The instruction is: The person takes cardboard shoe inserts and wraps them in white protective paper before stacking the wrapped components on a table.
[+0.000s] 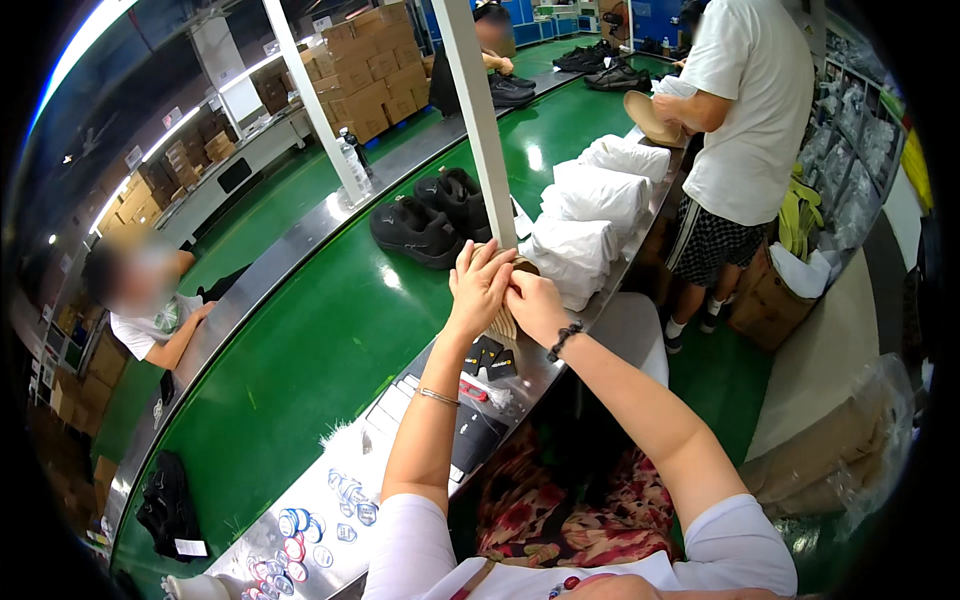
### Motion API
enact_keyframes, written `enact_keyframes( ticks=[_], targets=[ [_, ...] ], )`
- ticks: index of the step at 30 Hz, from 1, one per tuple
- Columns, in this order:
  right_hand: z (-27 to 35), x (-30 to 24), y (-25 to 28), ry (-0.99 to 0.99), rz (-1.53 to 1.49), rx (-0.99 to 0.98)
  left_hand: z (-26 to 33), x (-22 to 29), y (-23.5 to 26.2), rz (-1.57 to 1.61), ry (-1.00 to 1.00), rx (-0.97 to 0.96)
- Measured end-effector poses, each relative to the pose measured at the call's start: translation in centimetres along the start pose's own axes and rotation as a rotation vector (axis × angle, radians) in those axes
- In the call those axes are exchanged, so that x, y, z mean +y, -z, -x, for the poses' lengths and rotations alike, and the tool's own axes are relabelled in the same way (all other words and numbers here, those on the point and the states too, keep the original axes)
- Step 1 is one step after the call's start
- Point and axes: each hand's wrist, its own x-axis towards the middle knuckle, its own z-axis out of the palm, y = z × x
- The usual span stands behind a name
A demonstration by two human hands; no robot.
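The conveyor belt (330, 340) has a glossy green, smooth surface that throws back the ceiling lights, and the rail (545, 365) along its near edge is brushed, shiny metal. On the belt, the pair of black shoes (435, 215) look matt and soft, like suede or cloth, while just beside them the white bags (590, 215) seem thin, crinkled paper or fabric. Past the belt's far edge the stacked boxes (365, 70) are plain brown cardboard, dull and rough.

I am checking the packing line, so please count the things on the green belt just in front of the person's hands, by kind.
Black shoes: 2
White stuffed bags: 4
Tan item held by left hand and right hand: 1
Total: 7
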Motion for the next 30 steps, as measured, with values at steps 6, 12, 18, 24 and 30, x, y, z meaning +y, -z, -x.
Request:
enact_keyframes(
  ticks=[6, 12, 18, 24, 30],
  targets=[
    [0.5, -0.3, -0.4, 0.009, 0.094, 0.059, 0.6, -0.2, -0.4, 0.03, 0.003, 0.039],
    [3.0, -1.1, -0.2, 0.037, 0.07, 0.191, 0.3, -0.8, -0.3, 0.034, -0.016, 0.013],
    [6.6, -2.0, 2.0, -0.038, 0.0, 0.328, 0.0, -1.9, 0.1, 0.15, 0.035, -0.028],
    [8.9, 0.7, 14.2, -0.238, -0.443, 0.242, 0.1, 2.8, 1.1, -0.007, 0.001, 0.063],
    [12.5, 6.6, 21.0, -0.65, -0.97, 0.214, 5.9, 12.3, -4.7, 0.743, 0.384, -0.061]
  ],
)
